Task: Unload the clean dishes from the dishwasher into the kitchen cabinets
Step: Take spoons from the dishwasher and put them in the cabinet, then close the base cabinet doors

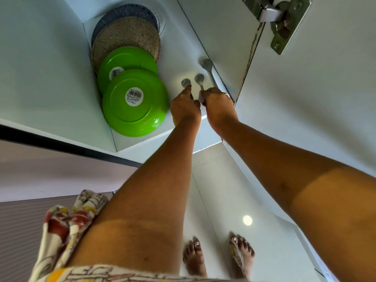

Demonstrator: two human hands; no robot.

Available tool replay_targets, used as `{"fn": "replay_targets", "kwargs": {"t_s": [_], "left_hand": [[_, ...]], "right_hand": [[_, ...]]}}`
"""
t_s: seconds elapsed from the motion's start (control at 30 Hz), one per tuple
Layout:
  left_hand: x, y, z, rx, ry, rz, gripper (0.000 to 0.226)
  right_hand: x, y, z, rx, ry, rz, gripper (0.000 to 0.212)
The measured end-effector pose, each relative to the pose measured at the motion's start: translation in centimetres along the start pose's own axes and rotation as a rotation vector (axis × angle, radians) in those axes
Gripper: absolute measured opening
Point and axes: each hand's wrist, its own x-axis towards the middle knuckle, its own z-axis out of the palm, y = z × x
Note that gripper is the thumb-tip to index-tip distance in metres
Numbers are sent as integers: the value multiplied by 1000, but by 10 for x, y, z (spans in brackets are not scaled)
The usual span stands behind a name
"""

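Spoons going on the cabinet shelf [142, 139]

Left hand [184, 105] fingertip on the small spoon [186, 82], not gripping; right hand [218, 104] pinches the middle spoon [199, 79] handle. Green plates [135, 102] just beside.

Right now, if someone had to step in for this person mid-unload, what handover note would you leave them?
Left hand: on the cabinet shelf, fingertips at the handle of the left spoon.
Right hand: closed around the handles of the middle spoon and the large spoon, whose bowls rest on the shelf.
Already on the shelf: two green plates face down, overlapping, with a speckled plate and a dark one behind them.
Done: plates stowed.
Left: let go of or arrange the three spoons. The dishwasher is out of view, so I cannot tell what remains in it.
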Motion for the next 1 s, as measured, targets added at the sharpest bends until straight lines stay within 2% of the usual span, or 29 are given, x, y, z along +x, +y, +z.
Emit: {"fn": "replay_targets", "kwargs": {"t_s": [0.23,0.37,0.47,0.6,0.77,0.9,1.0], "left_hand": [[-24,-9,-2,-263,113,-19,60],[-60,-16,-12,-470,175,-67,60],[-97,-16,-17,-494,147,-247,58],[-154,-14,-16,-574,89,-391,57],[-223,0,-9,-768,33,-448,55],[-280,14,-3,-838,-40,-565,53],[-340,21,-11,-947,-109,-556,51]], "right_hand": [[-18,-1,-9,54,58,-34,39],[-49,-5,-15,128,75,14,40],[-77,-3,-12,155,25,27,38],[-128,8,-16,176,-32,34,30],[-210,41,-24,206,-16,95,32],[-283,74,-28,170,-87,162,31],[-350,99,-48,183,-57,258,27]]}}
